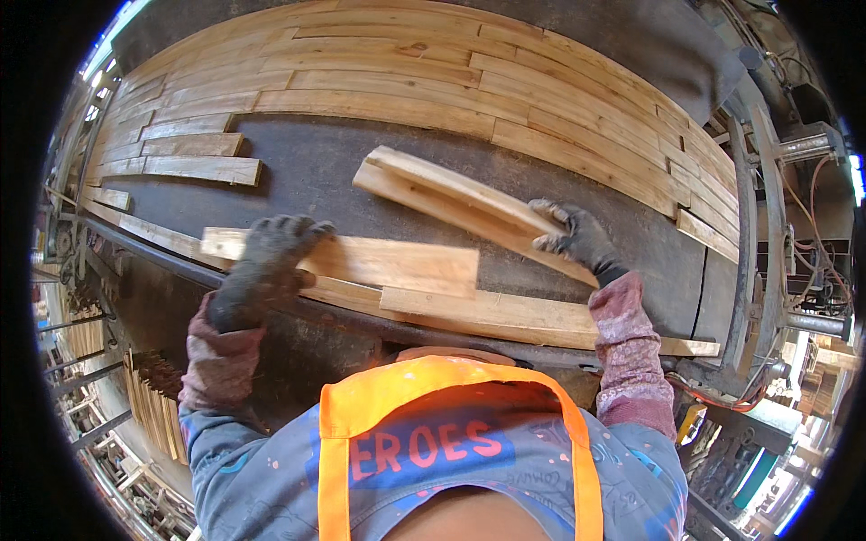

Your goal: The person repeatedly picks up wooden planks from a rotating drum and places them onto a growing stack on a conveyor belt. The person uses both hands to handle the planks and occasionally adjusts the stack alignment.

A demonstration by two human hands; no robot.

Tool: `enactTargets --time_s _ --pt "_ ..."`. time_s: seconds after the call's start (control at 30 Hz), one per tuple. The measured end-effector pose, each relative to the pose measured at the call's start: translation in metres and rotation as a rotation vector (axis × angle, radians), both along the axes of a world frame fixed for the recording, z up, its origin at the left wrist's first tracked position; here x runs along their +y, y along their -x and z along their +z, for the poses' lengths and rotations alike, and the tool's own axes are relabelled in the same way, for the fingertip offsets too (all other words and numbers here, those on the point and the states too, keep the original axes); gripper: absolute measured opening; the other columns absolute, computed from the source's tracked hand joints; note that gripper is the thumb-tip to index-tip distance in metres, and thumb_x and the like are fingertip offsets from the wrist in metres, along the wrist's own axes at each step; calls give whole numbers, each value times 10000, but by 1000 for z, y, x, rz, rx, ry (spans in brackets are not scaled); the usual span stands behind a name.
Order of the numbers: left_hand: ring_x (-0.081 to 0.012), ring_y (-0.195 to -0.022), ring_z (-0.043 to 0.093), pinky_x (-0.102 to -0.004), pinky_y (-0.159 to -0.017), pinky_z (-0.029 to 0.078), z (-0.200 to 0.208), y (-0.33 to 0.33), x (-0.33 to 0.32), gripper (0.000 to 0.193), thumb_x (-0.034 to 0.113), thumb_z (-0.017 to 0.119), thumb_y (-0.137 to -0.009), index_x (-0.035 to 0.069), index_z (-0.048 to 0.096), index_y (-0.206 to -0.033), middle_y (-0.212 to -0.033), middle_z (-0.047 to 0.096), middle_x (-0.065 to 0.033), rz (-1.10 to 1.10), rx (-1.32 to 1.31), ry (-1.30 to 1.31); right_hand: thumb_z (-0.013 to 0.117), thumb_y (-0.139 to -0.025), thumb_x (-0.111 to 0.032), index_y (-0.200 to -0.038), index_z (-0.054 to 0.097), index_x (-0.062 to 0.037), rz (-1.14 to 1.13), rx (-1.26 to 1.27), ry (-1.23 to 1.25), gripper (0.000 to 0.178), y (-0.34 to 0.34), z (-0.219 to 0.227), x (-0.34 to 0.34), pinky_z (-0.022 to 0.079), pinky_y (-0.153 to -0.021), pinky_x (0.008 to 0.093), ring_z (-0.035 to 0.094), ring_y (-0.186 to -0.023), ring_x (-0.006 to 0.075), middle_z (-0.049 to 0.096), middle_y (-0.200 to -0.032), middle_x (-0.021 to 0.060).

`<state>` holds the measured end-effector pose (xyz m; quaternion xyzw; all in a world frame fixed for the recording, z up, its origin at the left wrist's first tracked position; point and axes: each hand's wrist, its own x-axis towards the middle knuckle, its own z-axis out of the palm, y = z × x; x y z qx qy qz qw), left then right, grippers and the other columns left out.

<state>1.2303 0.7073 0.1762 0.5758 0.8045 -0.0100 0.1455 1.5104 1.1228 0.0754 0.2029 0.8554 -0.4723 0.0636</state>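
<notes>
Both my hands wear dark, dirty gloves. My left hand (pixel 275 260) is closed around a short wooden board (pixel 406 264) near its left end. That board is tilted and slightly blurred, above the front edge of the dark metal table (pixel 307 167). My right hand (pixel 577 236) grips the right end of a longer wooden piece (pixel 460 203), which slants up to the left over the bare metal. Whether this is one board on edge or two together, I cannot tell. Beneath them, another board (pixel 514 317) lies along the front edge.
Rows of boards (pixel 388 86) lie edge to edge across the far part of the table. Shorter board ends (pixel 203 169) stick out at the left. A metal frame (pixel 767 216) with hoses stands on the right. Stacked wood strips (pixel 153 406) are below left.
</notes>
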Motion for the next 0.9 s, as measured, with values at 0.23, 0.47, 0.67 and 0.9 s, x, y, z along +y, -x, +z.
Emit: enactTargets --time_s 0.23,0.47,0.67,0.9 --pt "-389 -1151 593 -530 -975 468 -65 -35 44 767 293 858 -771 113 545 -1449 -1293 620 -157 -127 -200 193 701 -978 -238 -1375 604 -2 -300 128 557 471 -5 79 39 563 -922 314 704 -1045 207 720 -1205 148" --pt "-396 -1108 632 -507 -926 512 -65 -39 90 708 443 769 -848 124 551 -1441 -1245 648 -183 -98 -172 -302 567 -1049 -393 -1373 595 -18 -235 112 1088 497 69 73 -36 603 -823 383 721 -956 246 725 -1121 187" --pt "-383 -1170 609 -529 -966 479 -78 -74 70 648 393 757 -867 148 570 -1437 -1294 633 -168 -180 -425 -216 668 -993 -417 -1452 574 -77 251 240 -172 579 217 25 -90 535 -951 415 667 -1135 305 697 -1242 162" --pt "-404 -1249 563 -503 -1067 438 -63 -47 18 636 372 715 -931 104 520 -1474 -1385 590 -196 76 -606 -282 608 -963 -489 -1420 598 -220 342 393 -915 530 341 -27 -163 466 -959 530 588 -1172 353 611 -1336 135"
